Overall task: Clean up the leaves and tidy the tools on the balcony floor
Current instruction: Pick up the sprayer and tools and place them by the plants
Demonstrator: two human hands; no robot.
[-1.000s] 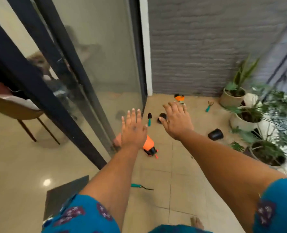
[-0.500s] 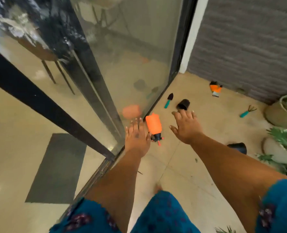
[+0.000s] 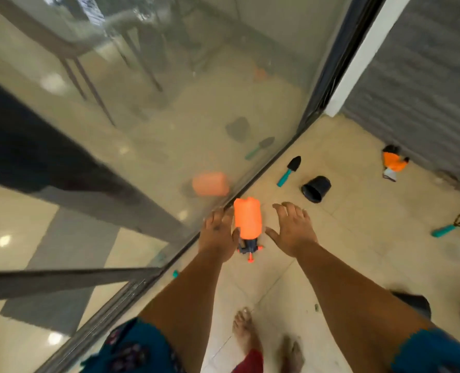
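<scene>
The frame is motion-blurred, and detail through the glass door (image 3: 169,117) is hard to read; it carries faint reflections of the floor items. A dark object (image 3: 414,302) at the right edge is largely hidden behind the right forearm and cannot be identified; a curved brown shape at the far right edge is cut off. A small teal tip (image 3: 175,273) shows beside the left forearm, the rest of that item concealed. Both hands are extended over the balcony floor (image 3: 358,265), fingers spread and released, grasping nothing. The left hand (image 3: 218,235) sits at the door track, its thumb side just beside or touching the orange spray bottle (image 3: 247,223); contact cannot be confirmed. The right hand (image 3: 293,230) is just to the bottle's other side, apart from it. The bottle lies on its side between the hands, dark nozzle end (image 3: 249,247) towards the person. Beyond the right hand lies a black pot (image 3: 316,189), tipped over, mouth facing the left; contents not discernible. Left of the pot, beyond both hands, a teal-handled trowel (image 3: 289,171) lies near the track. Farther off, by the grey wall (image 3: 425,90), a second orange sprayer (image 3: 393,162) lies blurred. Well right of the right hand lies a teal-handled hand rake (image 3: 452,229). A small leaf fragment (image 3: 316,307) lies on the floor beside the right forearm. Bare feet (image 3: 246,335) show at the bottom edge.
</scene>
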